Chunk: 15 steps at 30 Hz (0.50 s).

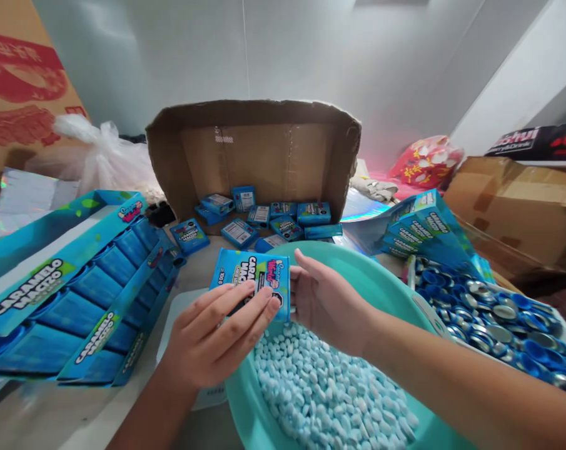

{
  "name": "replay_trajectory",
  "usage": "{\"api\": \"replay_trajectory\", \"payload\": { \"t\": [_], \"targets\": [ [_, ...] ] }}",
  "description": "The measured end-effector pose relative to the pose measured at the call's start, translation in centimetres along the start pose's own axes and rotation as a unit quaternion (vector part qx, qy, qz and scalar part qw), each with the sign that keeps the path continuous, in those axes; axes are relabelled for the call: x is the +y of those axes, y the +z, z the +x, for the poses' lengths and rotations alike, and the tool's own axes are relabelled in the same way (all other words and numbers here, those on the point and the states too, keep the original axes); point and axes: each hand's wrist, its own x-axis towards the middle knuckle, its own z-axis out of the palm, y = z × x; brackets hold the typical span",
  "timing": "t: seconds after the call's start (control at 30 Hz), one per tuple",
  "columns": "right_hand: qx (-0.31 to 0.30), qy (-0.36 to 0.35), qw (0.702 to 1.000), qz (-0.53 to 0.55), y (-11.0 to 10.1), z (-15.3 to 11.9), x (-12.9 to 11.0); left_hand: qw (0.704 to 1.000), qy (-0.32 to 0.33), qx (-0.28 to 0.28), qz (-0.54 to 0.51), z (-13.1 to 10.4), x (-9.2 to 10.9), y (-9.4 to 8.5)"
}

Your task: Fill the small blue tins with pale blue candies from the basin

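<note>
A small blue candy box [233,265] printed "Caramelo Macizo" is tilted in my left hand [217,334]. The fingers of that hand lie across its front; the thumb is hidden. At the box's right end is my right hand [327,300], thumb raised and spread, fingertips against or just behind the edge; the contact is partly hidden. Below both hands, pale blue candies [334,387] lie heaped in a turquoise basin [343,256]. A white translucent lid or tray [182,312] sits partly under the basin at left.
Behind the basin, an opened cardboard carton [259,156] holds several blue boxes [238,232]. Display trays [71,312] of blue packs stand at left. Blue-and-silver round caps [493,319] fill a container at right, beside stacked blue cartons [418,234]. Brown cartons [508,206] are farther right.
</note>
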Motion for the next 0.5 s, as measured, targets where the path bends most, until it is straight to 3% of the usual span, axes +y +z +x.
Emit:
{"api": "replay_trajectory", "payload": {
  "t": [0.23, 0.37, 0.5],
  "targets": [
    [-0.014, 0.003, 1.0, 0.023, -0.1, -0.2, -0.3, 0.993, 0.018, 0.045, 0.103, -0.7, 0.2, -0.5],
    [-0.025, 0.011, 1.0, 0.013, 0.2, -0.4, 0.0, 0.995, 0.0, 0.036, 0.088, -1.1, 0.1, -0.1],
    [-0.039, 0.015, 0.999, 0.002, 0.4, -0.6, 0.1, 0.99, -0.119, 0.065, -0.049, -0.4, 0.3, 0.5]
  ]
}}
